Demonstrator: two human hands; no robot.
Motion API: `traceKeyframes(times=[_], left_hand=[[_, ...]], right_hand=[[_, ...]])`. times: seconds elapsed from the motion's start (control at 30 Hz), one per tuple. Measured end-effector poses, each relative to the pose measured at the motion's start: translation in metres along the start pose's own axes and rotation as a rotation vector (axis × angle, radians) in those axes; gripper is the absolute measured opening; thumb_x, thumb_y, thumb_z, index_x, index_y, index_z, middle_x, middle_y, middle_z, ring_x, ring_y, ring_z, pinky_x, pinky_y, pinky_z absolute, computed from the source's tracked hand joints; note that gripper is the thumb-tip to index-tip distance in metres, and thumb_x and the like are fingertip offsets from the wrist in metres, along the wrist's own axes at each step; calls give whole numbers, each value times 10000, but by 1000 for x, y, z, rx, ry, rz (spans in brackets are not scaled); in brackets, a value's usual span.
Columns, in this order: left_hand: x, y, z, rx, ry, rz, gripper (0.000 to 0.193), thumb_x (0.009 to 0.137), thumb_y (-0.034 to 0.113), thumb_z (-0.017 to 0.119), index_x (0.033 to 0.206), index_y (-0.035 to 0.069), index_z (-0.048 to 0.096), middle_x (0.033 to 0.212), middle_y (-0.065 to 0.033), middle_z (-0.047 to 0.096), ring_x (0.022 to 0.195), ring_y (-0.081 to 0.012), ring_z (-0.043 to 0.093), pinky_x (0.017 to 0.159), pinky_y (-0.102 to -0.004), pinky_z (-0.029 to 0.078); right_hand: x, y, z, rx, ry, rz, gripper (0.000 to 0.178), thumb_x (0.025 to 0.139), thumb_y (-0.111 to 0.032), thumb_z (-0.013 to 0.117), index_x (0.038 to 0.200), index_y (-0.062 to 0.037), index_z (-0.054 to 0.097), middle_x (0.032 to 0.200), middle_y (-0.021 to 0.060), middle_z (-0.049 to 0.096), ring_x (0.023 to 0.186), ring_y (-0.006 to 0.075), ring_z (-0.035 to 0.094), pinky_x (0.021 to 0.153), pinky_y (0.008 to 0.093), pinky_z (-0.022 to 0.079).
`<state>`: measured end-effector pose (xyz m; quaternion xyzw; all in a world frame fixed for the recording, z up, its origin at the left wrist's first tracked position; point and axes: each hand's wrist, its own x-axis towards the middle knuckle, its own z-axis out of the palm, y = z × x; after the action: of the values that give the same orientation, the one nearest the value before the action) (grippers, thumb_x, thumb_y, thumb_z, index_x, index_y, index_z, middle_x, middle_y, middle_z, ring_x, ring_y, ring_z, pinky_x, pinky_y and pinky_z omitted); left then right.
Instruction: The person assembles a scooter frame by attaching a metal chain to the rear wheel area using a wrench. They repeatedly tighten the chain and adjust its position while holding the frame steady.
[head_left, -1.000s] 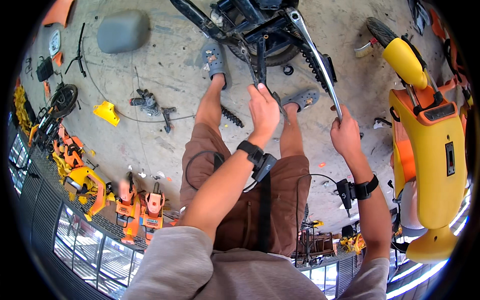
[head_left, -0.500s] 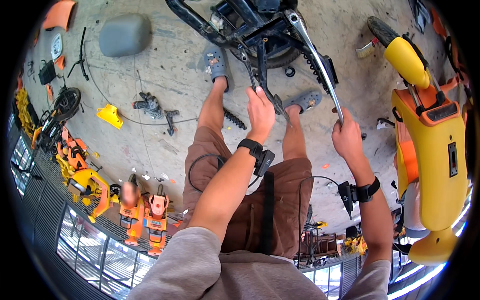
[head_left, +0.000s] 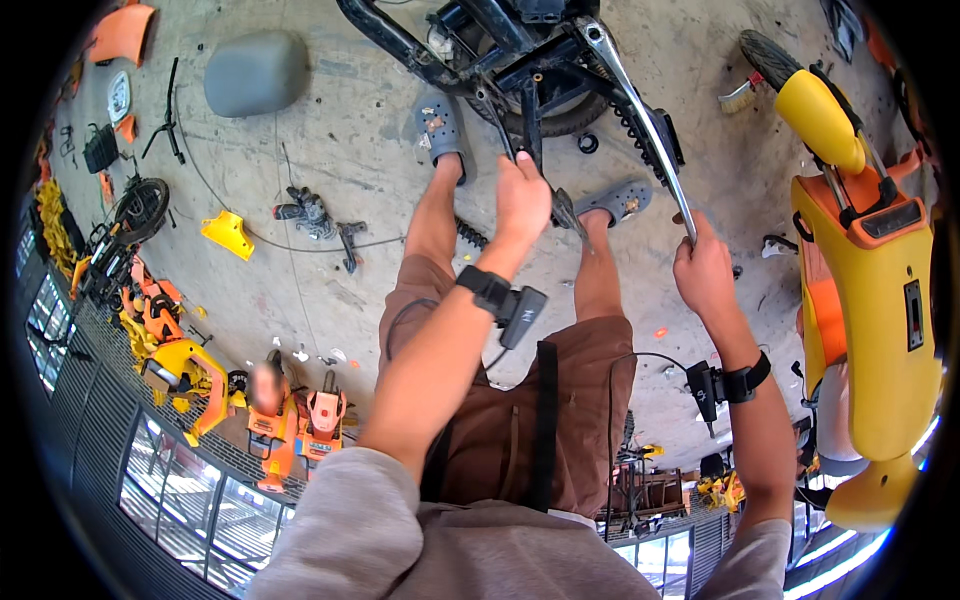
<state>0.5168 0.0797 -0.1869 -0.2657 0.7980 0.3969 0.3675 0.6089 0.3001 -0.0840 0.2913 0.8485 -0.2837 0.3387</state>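
A black vehicle frame (head_left: 505,75) with a wheel stands at the top, just ahead of my feet. My left hand (head_left: 522,203) is closed around the handle of a dark wrench (head_left: 495,112), whose head meets the lower left part of the frame. Further right, my right hand (head_left: 704,270) grips the lower end of a long silver wrench (head_left: 648,125). The far head of that wrench lies against the frame's right side. Whatever the wrench heads sit on is too small to make out.
A grey seat (head_left: 256,74), a yellow plastic piece (head_left: 228,234) and dark metal parts (head_left: 310,212) lie on the concrete floor. Close on my right stands a large yellow body (head_left: 880,300) with a wheel. Orange and yellow vehicles line the lower left. A brush (head_left: 740,96) lies upper right.
The view has shifted slightly. My left hand has moved a little up toward the frame, and its forearm has swung left. Both hands keep their grip on the wrenches.
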Motion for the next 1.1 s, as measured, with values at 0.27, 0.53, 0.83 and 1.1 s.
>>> traceKeyframes(times=[0.27,0.53,0.83,1.1], left_hand=[[18,117,-132,-340,-733,-612,213,1025,235,427,1002,35,496,655,74,322,429,3,228,331,-164,148],[-16,107,-141,-124,-495,-466,197,990,188,447,1011,4,514,681,3,400,441,-73,339,347,-250,286],[-60,-32,-67,15,53,99,373,1046,328,364,1013,-18,499,817,-274,615,783,-434,605,703,-493,448],[-39,-10,-18,-19,108,130,320,1044,303,361,1083,-2,450,724,-303,592,738,-519,579,638,-570,412]], right_hand=[[1,3,-4,-17,-27,62,296,845,-35,507,1138,-53,546,845,307,637,834,502,603,759,573,461],[4,6,1,-44,-14,29,286,838,-19,510,1120,-48,546,823,304,636,805,499,604,732,576,468],[-1,-2,-4,-5,-5,-12,314,839,-7,497,1133,-91,564,810,286,639,794,496,601,714,575,465],[-5,-14,-6,-12,-2,-10,310,839,3,484,1126,-85,558,779,280,619,793,489,599,707,556,454]])
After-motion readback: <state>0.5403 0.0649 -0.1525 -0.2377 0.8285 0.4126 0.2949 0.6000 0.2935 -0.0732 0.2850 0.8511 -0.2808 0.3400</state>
